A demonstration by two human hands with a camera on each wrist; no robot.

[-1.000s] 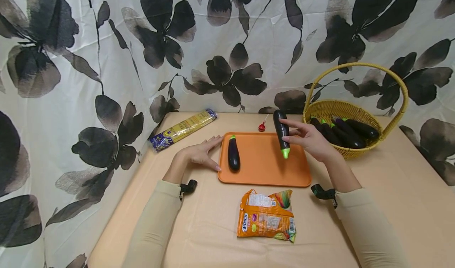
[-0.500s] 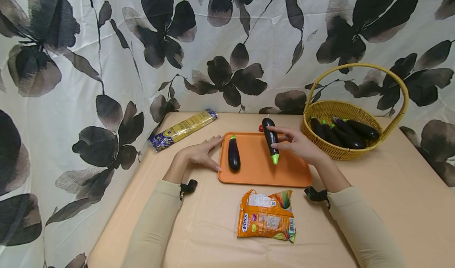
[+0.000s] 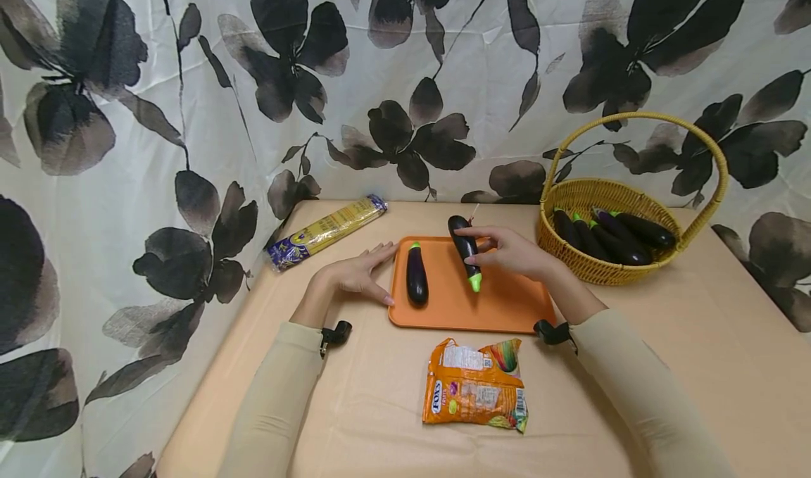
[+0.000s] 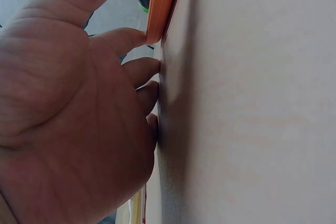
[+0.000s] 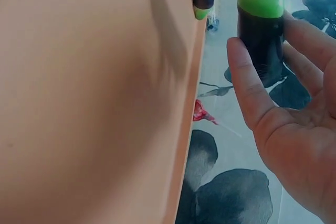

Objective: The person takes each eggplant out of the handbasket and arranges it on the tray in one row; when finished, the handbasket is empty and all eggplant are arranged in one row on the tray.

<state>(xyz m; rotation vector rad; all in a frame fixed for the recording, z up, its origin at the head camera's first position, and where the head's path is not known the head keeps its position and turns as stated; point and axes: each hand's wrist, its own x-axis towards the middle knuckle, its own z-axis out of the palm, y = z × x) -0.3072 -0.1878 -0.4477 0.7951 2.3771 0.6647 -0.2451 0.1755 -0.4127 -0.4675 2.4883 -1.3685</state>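
In the head view an orange tray [image 3: 437, 319] lies on the table, with one dark eggplant [image 3: 416, 275] resting near its left side, green end away from me. My right hand [image 3: 516, 254] pinches a second eggplant [image 3: 464, 249] between thumb and fingers, holding it over the tray with its green end pointing toward me. The right wrist view shows this held eggplant [image 5: 261, 30] raised above the tray surface [image 5: 105, 103]. My left hand [image 3: 351, 275] touches the tray's left edge with spread, fairly straight fingers; the left wrist view shows that hand [image 4: 79, 103] at the tray rim [image 4: 160, 9].
A yellow wicker basket [image 3: 617, 272] with a tall handle holds several eggplants [image 3: 624, 239] at the right. A red lollipop [image 5: 199, 111] lies behind the tray. An orange candy bag [image 3: 475, 386] is in front, and a long yellow-and-blue packet [image 3: 328, 231] at the back left.
My right hand has carried the held eggplant leftward over the tray, closer to the eggplant lying there. The left hand has stayed at the tray's edge.
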